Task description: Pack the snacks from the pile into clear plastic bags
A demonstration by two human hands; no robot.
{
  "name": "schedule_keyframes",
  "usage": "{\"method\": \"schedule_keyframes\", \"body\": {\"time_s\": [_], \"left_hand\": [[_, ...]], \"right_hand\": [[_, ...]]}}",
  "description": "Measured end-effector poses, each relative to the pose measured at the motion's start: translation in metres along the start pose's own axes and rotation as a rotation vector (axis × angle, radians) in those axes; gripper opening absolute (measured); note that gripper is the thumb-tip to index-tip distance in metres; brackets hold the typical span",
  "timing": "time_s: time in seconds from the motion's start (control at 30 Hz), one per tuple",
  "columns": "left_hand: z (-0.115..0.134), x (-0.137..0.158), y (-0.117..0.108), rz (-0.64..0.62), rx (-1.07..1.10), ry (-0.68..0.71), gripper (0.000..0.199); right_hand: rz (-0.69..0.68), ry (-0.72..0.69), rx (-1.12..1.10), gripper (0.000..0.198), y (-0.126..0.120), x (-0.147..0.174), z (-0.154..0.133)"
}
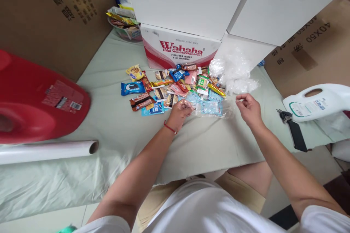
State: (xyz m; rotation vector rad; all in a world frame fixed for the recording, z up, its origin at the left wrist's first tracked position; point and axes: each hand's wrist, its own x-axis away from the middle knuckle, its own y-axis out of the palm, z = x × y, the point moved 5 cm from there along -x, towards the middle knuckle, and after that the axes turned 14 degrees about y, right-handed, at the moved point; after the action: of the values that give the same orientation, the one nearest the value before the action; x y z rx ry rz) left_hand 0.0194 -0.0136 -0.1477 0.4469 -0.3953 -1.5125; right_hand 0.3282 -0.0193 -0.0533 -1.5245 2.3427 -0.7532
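Observation:
My left hand [181,112], a red string bracelet at its wrist, is closed in a pinch on the left edge of a clear plastic bag [225,111]. Pale blue packets [211,107] show in or under the bag; I cannot tell which. Just right of the bag is my right hand [249,108], its thumb and forefinger pressed together. Whatever is between those fingertips is too small or transparent to make out. Beyond my hands lies a pile of small wrapped snacks [178,74], with a blue snack packet [133,88] at its left side.
Crumpled clear plastic bags [235,69] lie behind my right hand, beside a Wahaba-style red-and-white carton [180,49]. A red jug [41,98] and a white roll [49,151] are at left. At right are a white bottle [317,102] and a black-handled tool [296,134].

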Motion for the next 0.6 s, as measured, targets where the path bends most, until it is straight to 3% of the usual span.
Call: {"method": "schedule_keyframes", "body": {"time_s": [0.13,0.23,0.33,0.47,0.6], "left_hand": [[0.001,0.002,0.002,-0.040,-0.033,0.037,0.035],[0.000,0.003,0.004,-0.075,-0.057,0.050,0.033],[0.000,0.004,0.004,-0.099,-0.064,0.062,0.030],[0.003,0.004,0.008,-0.123,-0.052,0.104,0.022],[0.003,0.004,0.011,-0.060,-0.021,0.093,0.039]], "right_hand": [[-0.247,-0.153,-0.073,0.019,0.054,0.024,-0.050],[-0.468,-0.140,-0.092,0.037,0.096,0.026,-0.076],[-0.671,-0.079,-0.039,0.049,0.127,0.013,-0.082],[-0.763,-0.014,0.012,0.029,0.140,-0.003,-0.077],[-0.736,-0.095,-0.008,0.027,0.135,-0.002,-0.074]]}}
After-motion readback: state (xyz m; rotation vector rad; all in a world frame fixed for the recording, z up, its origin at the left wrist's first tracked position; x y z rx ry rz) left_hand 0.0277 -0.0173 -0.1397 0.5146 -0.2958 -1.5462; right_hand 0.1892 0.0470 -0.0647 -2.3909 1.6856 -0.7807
